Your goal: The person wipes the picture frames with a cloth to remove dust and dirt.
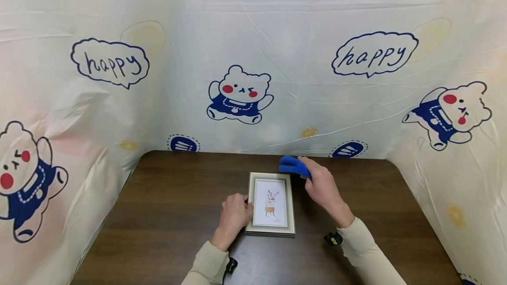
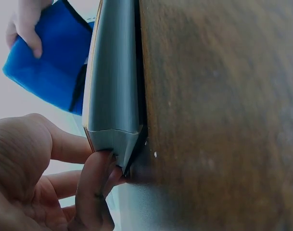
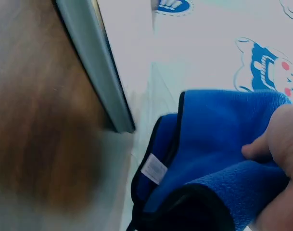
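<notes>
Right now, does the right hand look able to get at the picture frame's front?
Probably yes: the right hand, holding the blue cloth, is beside the far end of the picture frame, and nothing visible blocks the front's middle; the left hand grips the left edge.

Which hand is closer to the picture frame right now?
Left. The left hand holds the picture frame by its left edge; the right hand, gripping a blue cloth, is off the frame's far right corner.

left fingers (image 2: 92,177): bent, gripping | right fingers (image 1: 313,166): curled, gripping, farther forward
</notes>
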A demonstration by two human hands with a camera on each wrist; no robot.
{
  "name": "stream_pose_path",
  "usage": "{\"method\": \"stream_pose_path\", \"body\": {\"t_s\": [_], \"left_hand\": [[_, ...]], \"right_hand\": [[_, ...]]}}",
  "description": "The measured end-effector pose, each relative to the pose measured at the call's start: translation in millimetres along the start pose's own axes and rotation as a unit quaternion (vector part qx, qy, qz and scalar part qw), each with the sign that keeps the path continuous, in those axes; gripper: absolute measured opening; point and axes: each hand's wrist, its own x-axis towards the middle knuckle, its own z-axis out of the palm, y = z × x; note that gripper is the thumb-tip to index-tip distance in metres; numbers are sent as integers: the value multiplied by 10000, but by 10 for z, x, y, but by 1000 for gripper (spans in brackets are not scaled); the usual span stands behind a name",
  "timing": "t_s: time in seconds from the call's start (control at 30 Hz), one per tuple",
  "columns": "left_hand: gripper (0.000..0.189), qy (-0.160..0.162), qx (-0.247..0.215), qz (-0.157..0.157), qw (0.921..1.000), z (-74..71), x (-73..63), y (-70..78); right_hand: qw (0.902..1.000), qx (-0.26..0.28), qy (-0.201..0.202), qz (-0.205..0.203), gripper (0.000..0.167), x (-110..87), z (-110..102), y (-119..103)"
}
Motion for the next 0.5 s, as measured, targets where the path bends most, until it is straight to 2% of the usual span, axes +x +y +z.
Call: {"method": "stream_pose_path", "body": {"t_s": [0.13,0.27,0.5], "left_hand": [[20,-17,-2,6,10000,-6,4,-6],[15,-20,9,15,10000,-5,2,3],[21,-13,35,27,10000,-14,-3,11]], "right_hand": [[9993,-346,67,99,60,13,154,-9],[9982,-607,13,17,62,-10,276,-19],[9927,-1028,-489,-389,59,-105,399,-61]]}}
